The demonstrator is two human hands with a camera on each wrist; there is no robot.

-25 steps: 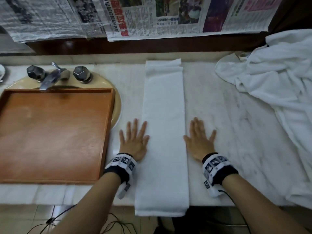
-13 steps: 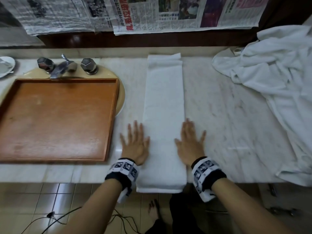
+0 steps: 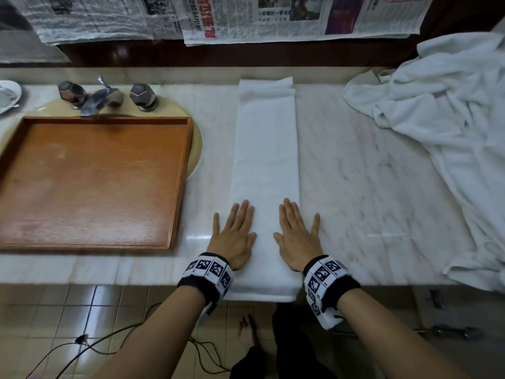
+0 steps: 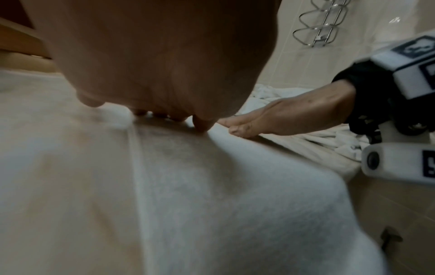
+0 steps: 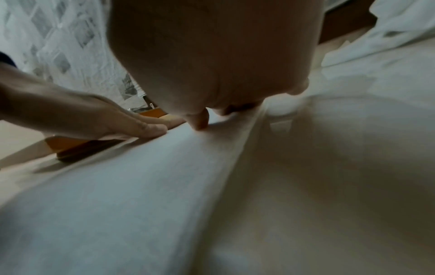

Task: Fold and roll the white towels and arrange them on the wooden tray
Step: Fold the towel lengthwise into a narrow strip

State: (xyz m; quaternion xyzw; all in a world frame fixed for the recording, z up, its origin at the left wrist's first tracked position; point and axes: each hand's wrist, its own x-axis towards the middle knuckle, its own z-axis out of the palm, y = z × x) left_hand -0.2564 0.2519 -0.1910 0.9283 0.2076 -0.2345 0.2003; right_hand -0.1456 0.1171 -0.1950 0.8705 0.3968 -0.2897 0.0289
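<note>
White marble counter, wide, runs left-right. Heap of loose white towels piled at its right end. Square wooden tray sits left over the sink, nothing on it. Folded white towel strip lies in the middle, long axis running straight away from the person, near end hanging just over the counter's front edge. Left hand and right hand both flat, fingers straight, pressing the strip's near end, one along each long edge, gripping nothing. Both equally near. Roll likely starts at this near end and goes away along the axis; tray then lies to the left.
</note>
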